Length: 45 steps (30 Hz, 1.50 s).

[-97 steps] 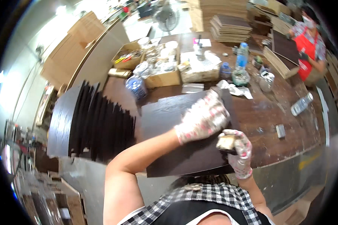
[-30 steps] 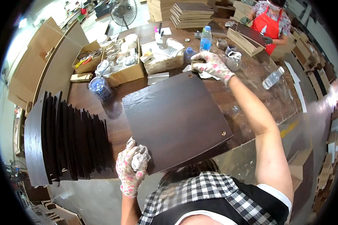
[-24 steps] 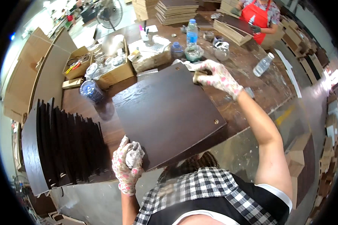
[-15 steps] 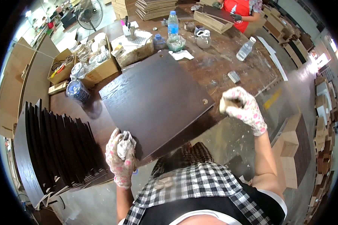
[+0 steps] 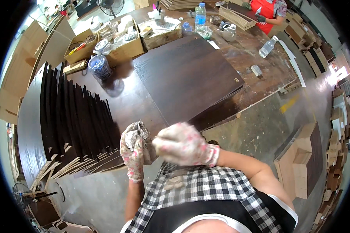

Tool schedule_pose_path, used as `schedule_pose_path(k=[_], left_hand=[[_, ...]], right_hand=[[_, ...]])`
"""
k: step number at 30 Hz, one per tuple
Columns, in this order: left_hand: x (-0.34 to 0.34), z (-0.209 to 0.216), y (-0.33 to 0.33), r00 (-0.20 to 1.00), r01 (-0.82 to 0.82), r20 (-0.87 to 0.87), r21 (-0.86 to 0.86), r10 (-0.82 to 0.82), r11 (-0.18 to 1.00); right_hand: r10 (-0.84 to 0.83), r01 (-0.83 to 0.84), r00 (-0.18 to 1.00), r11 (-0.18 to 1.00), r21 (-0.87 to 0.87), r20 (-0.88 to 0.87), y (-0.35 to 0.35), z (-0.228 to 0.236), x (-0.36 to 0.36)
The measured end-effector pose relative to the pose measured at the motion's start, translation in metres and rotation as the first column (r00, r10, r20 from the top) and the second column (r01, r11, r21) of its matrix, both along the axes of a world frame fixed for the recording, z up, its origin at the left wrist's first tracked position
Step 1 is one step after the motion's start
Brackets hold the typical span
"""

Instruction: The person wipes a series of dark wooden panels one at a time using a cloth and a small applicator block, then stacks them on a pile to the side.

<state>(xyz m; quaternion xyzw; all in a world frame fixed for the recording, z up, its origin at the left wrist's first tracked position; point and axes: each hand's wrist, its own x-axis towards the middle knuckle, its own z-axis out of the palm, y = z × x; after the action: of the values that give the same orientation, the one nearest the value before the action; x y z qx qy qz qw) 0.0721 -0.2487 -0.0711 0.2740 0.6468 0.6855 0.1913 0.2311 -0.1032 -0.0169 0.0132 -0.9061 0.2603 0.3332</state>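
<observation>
In a floral-patterned glove, my left hand [image 5: 136, 149] is closed round a crumpled grey-white rag [image 5: 133, 136] at the near edge of the table. My right hand [image 5: 184, 144], gloved alike and blurred by motion, is curled just beside it, over my checked apron. Whatever its fingers hold is hidden. Beyond both hands lies a dark brown wood-grain panel [image 5: 186, 79], flat, with a small round hole near its right corner. Another dark board shows under its near edge. Neither hand touches the panel.
Several dark panels [image 5: 32, 116] stand on edge at the left. A plastic-wrapped blue can [image 5: 99, 68] and cardboard boxes [image 5: 122, 58] sit behind them. Bottles, including a clear one [image 5: 268, 46], stand farther back. A co-worker in a red apron [image 5: 262, 13] handles boards at the far side.
My right hand has swung from beyond the panel's right corner leftward to my left hand. My left hand, still with the rag, has come off the panel's near-left edge. The view has shifted.
</observation>
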Motion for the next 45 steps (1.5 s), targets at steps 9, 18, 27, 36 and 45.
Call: schedule_pose_path(k=[9,18,27,36,45], left_hand=[[-0.008,-0.027,-0.02,0.998,-0.055,0.021,0.03,0.054,0.998],[-0.014,-0.007,0.014,0.977,-0.167,-0.124,0.059,0.173,0.984],[0.0,0.092,0.064,0.894,-0.306,-0.312,0.096,0.321,0.947],[0.046,0.124,0.155,0.869,-0.045,-0.493,-0.161,-0.04,0.986],[0.044,0.116,0.189,0.68,-0.046,-0.686,-0.39,-0.257,0.92]], right_hand=[[-0.4,0.403,0.915,0.906,0.128,-0.05,0.039,0.003,0.028],[-0.659,0.663,0.748,0.741,0.103,-0.073,0.139,0.021,0.106],[-0.653,0.649,0.756,0.756,-0.081,-0.038,0.279,0.018,0.149],[0.086,-0.088,0.996,0.987,-0.136,-0.021,0.351,0.012,0.045],[0.074,-0.048,0.997,0.878,-0.477,0.035,0.422,0.016,-0.111]])
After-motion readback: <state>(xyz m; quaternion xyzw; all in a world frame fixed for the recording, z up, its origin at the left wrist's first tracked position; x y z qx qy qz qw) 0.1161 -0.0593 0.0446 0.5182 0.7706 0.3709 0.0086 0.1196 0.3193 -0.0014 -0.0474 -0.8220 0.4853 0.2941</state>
